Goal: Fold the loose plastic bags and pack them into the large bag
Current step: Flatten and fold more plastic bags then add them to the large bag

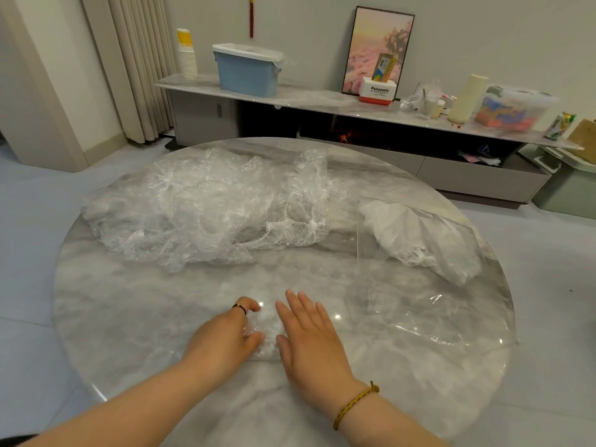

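Observation:
A small folded clear plastic bag (268, 333) lies on the round marble table (129, 311) near its front edge. My left hand (225, 333) grips the bag's left side with curled fingers. My right hand (309, 330) lies flat, fingers straight, against the bag's right side. A heap of crumpled loose plastic bags (206, 208) covers the far left half of the table. At the right lies the large clear bag (429, 253), with white folded bags visible inside its far end.
Behind the table runs a low cabinet (322, 103) bearing a blue lidded bin (246, 71), stacked paper cups (187, 54), a framed picture (377, 50), a clear storage box (512, 108) and a can (559, 125). Curtains (138, 59) hang at the far left.

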Tool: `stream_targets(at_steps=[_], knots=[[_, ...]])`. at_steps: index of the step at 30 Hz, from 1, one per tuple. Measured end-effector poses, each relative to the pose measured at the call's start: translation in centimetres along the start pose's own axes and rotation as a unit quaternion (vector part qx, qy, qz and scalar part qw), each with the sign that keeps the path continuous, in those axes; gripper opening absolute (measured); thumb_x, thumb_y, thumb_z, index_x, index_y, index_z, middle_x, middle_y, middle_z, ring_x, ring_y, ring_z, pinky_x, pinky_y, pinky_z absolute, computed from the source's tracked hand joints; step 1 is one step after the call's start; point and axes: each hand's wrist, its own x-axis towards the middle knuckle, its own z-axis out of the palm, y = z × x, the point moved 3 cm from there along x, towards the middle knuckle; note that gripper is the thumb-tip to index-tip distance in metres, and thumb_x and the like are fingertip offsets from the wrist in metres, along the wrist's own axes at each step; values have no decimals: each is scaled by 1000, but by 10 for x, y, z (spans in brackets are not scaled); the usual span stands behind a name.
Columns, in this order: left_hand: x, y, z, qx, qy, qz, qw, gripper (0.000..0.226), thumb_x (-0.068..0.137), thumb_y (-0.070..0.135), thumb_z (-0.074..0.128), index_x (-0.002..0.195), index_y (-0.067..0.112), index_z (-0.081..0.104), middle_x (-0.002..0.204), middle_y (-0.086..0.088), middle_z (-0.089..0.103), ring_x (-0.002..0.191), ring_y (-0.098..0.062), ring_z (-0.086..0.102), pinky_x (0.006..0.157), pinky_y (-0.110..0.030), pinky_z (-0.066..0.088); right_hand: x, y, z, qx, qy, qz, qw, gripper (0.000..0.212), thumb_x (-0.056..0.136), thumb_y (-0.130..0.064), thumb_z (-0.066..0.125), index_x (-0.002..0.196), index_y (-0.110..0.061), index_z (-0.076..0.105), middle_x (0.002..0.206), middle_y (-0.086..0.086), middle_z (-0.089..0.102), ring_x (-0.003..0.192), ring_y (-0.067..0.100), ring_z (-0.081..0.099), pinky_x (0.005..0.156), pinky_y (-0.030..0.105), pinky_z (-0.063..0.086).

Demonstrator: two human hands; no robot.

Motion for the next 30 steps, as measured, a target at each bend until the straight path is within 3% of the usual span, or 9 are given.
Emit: stream_targets(at_steps=[3,5,7,10,13,17,24,28,30], knots=[[1,4,-2,140,120,90,979,49,66,28,80,109,19,60,86,4,62,69,-13,63,57,-24,44,8,6,10,12,-62,27,998,49,74,-38,31,94,-27,74,105,-9,70,98,7,67,91,27,46],[1,4,3,162,194,161,954,39,63,26,70,101,18,62,83,-2,66,69,-19,61,67,-26,39,11,6,1,2,-41,38,998,54,76,-38,27,102,-24,73,115,-6,66,107,8,63,91,26,48],[3,2,10,181,159,182,953,41,70,26,44,103,17,68,97,-6,71,87,-25,66,91,-27,29,15,5,3,9,-88,31,996,67,80,-39,16,127,-14,56,140,1,47,130,14,44,110,29,24],[7,4,19,241,57,174,953,47,72,28,36,94,11,74,103,-3,71,96,-18,68,107,-26,10,16,3,8,18,-84,38,996,56,75,-42,28,102,-20,72,112,-5,68,104,7,64,89,26,49],[10,-2,31,248,-43,160,954,46,75,31,35,93,15,74,100,3,72,93,-11,68,109,-21,4,14,3,12,27,-87,23,996,48,81,-40,32,93,-24,75,101,-10,71,94,4,67,80,24,51],[14,-9,39,218,-96,129,963,48,75,35,34,94,18,74,99,7,72,93,-7,68,102,-20,10,17,6,7,4,-112,48,993,85,94,-43,-14,119,-19,63,127,-4,59,119,9,55,104,32,32],[12,-13,42,251,-75,125,957,62,96,32,14,100,15,73,107,4,69,97,-8,67,91,-22,29,11,11,19,-14,-96,44,994,79,98,-33,-6,99,-28,73,106,-12,69,100,2,64,79,25,53],[16,-1,31,211,-42,117,970,84,75,50,-9,147,14,14,155,3,7,143,-11,11,112,-22,1,13,11,11,-21,-103,50,993,81,95,-37,-9,111,-24,69,119,-8,64,112,5,59,93,25,47],[19,4,25,175,-58,91,979,62,94,49,12,148,21,4,156,8,5,142,-8,6,112,-21,7,13,11,7,25,-101,9,995,80,85,-50,-7,140,-15,39,150,1,31,139,12,27,114,23,8]])
